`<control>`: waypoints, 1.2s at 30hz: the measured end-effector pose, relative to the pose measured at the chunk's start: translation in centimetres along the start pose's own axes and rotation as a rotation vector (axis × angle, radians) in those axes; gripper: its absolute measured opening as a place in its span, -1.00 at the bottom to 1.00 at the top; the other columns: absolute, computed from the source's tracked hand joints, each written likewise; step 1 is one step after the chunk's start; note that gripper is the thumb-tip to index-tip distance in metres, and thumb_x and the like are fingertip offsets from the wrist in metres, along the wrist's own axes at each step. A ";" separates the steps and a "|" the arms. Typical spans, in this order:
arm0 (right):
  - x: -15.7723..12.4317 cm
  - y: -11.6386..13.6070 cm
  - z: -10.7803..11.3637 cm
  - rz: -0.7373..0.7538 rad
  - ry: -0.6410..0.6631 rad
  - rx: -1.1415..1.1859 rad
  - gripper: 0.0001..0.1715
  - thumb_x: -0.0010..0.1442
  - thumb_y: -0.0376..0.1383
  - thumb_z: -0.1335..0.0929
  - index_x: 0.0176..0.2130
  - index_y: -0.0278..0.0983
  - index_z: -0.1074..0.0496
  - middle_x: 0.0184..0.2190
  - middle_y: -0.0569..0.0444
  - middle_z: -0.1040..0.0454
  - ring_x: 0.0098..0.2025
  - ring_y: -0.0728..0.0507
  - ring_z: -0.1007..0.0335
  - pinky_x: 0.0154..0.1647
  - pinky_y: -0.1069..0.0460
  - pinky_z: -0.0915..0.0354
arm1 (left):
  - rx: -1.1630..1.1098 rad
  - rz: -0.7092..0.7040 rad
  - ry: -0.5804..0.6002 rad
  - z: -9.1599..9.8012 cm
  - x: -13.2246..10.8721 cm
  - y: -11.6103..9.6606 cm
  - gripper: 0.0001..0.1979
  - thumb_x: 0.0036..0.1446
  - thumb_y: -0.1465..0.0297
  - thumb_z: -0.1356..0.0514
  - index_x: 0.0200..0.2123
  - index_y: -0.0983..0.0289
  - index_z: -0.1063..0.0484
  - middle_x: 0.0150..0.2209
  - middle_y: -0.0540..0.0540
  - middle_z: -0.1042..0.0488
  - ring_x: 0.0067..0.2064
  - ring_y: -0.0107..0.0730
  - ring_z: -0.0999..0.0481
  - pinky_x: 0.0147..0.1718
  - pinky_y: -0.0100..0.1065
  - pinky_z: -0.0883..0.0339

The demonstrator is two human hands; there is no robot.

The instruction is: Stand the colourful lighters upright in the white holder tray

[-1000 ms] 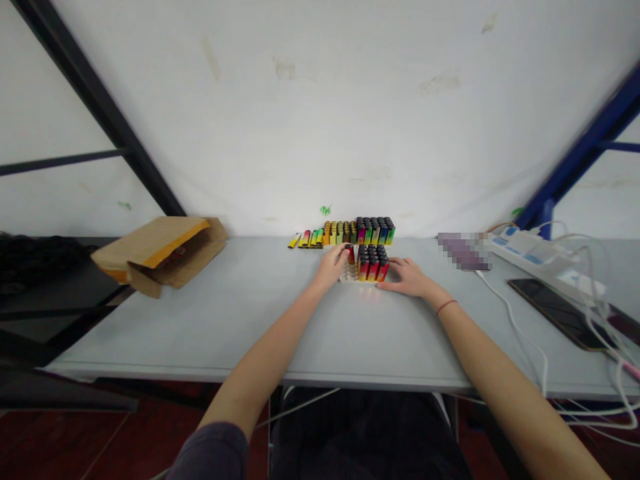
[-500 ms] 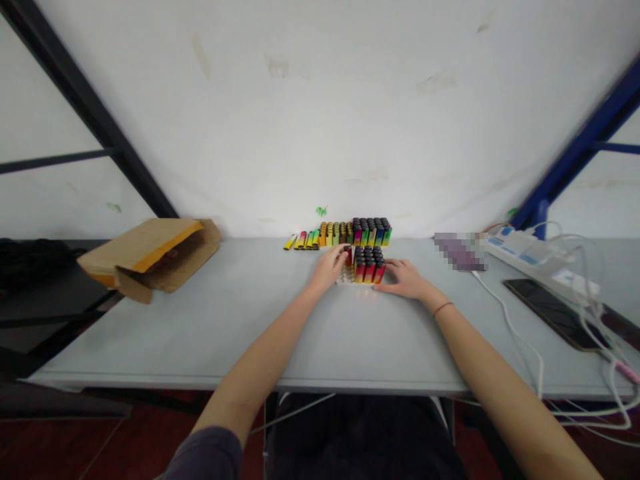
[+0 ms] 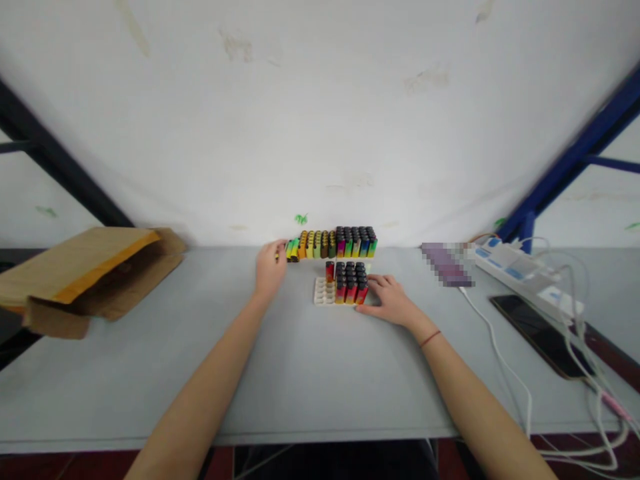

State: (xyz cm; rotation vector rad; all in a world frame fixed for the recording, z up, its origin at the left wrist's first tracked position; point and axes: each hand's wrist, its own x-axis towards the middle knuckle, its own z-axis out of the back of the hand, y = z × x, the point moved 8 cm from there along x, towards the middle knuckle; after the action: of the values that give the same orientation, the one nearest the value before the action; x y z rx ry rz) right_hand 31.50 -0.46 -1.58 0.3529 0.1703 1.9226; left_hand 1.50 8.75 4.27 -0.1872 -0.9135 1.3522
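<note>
A white tray [image 3: 324, 293] with round slots holds several red lighters [image 3: 351, 285] with black tops on its right part. One more red lighter [image 3: 330, 271] stands at the tray's back left, and the slots in front of it are bare. My right hand [image 3: 390, 300] rests at the tray's right side, thumb and fingers apart, touching its edge. At the left end of the back row, my left hand [image 3: 271, 267] has its fingers closed on a yellow lighter, mostly hidden, beside green-yellow lighters [image 3: 293, 249] lying on the table.
Behind the tray stand yellow-orange lighters [image 3: 317, 245] and black-topped multicoloured lighters [image 3: 356, 242] against the wall. An open cardboard box [image 3: 100, 267] lies at the left. On the right are a power strip [image 3: 525, 273], a dark phone [image 3: 540, 337], a purple phone [image 3: 447, 265] and white cables.
My left hand has left the red lighter at the tray and moved left and back to the lying lighters. The view has shifted right; my right hand stays by the tray.
</note>
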 end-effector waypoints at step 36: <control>-0.4 -0.1 0.2 -0.022 -0.001 0.001 -0.12 0.26 0.26 -0.45 0.30 -0.24 -0.51 0.34 -0.26 -0.44 0.28 -0.51 -0.35 0.25 -0.36 -0.36 | -0.321 0.227 0.025 1.1 -0.1 2.3 -0.80 0.30 0.25 -0.16 -0.05 0.16 -0.35 -0.42 -0.06 -0.42 -0.29 -0.27 -0.52 -0.18 -0.31 -0.40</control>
State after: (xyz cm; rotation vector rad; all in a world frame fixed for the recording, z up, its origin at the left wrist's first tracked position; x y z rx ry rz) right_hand 31.76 -0.80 -1.47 0.3514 0.1744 1.9006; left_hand -0.97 8.84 3.50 -0.5666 -1.1107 1.3997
